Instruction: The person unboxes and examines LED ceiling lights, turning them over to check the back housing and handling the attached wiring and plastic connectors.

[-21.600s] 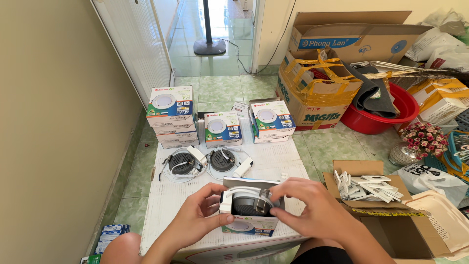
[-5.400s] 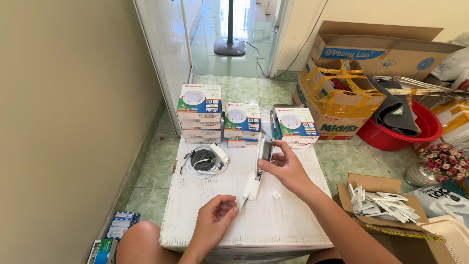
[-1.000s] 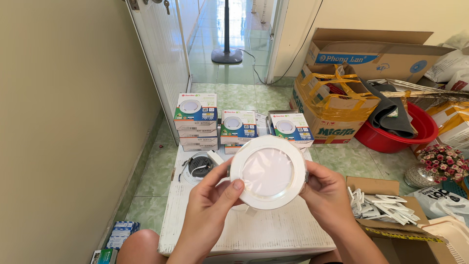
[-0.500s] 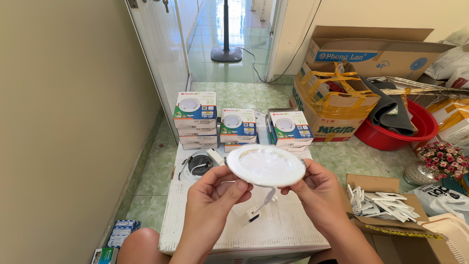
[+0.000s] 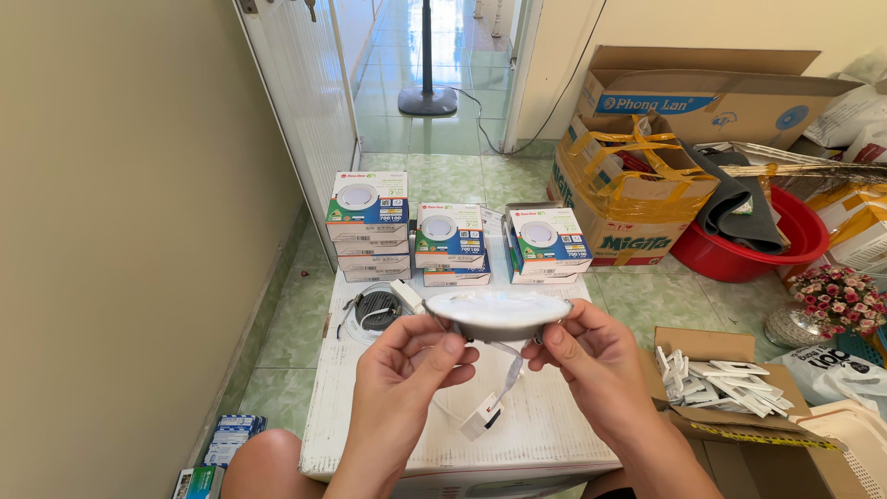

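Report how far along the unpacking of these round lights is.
Looks done: one unpacked light lies face down on the white box top. In hand: left hand and right hand hold a round white light by its rim, nearly edge-on, its white connector dangling on a wire. Left: three stacks of closed light boxes stand behind.

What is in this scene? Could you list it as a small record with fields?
Setting: tiled floor beside a doorway, seen from a head camera
Left hand: grips the left rim of the round white ceiling light
Right hand: grips the light's right rim
Light pose: held nearly flat, edge-on, above the white box top
Hanging below: a wire with a white plug
On the box top: another light, back side up
Behind: three stacks of light boxes
Right side: red basin, open carton of small white parts
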